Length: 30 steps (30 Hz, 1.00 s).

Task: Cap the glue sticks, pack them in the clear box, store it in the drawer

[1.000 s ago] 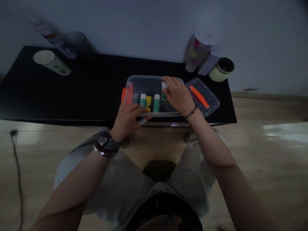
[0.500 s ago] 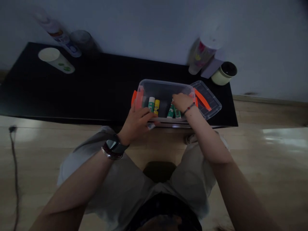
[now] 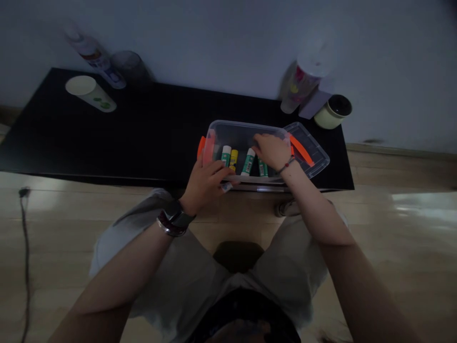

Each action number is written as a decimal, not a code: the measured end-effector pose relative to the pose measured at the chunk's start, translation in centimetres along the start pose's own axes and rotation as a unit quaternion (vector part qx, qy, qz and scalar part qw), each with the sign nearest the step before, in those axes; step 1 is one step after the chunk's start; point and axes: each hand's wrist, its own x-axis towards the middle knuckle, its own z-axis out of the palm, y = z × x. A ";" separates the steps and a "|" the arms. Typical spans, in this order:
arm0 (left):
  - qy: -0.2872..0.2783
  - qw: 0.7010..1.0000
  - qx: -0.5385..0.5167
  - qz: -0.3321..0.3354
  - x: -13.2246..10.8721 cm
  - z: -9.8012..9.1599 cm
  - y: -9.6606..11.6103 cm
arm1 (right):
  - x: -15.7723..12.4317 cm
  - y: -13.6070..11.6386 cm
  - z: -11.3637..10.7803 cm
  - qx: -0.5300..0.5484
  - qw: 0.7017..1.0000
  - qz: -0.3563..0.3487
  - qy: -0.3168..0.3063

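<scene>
A clear plastic storage box with orange handles stands lidless at the table's front edge. My left hand grips its front left corner, fingers bent over the front rim. Inside, a green glue stick with a white cap leans beside a yellow glue stick. Another green glue stick lies tilted near the middle. My right hand reaches into the right side, fingers curled down around the upper end of a further green glue stick, whose top is hidden under the hand.
The box's clear lid lies to the right on the black table. A paper cup, a spray bottle and a dark cup stand back left. A patterned bottle and a jar stand back right.
The middle green glue stick now lies further left, apart from the one beside it, with its white cap uncovered. My right hand has shifted slightly; my left hand keeps its grip on the box.
</scene>
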 end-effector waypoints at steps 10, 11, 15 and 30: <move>-0.011 0.998 -0.009 -0.057 0.3 0.3 0.3 | -1.3 7.3 -1.9 0.026 0.989 0.051 0.133; -0.008 0.998 -0.007 -0.057 0.3 0.4 0.2 | -1.3 8.2 -1.5 0.013 0.989 0.080 0.123; 0.008 0.999 0.016 -0.044 0.3 0.8 -0.1 | -1.8 10.3 0.9 -0.025 0.988 0.148 0.033; 0.012 0.999 0.041 -0.027 0.8 0.9 -0.5 | -2.3 9.9 5.0 -0.042 0.990 0.119 -0.061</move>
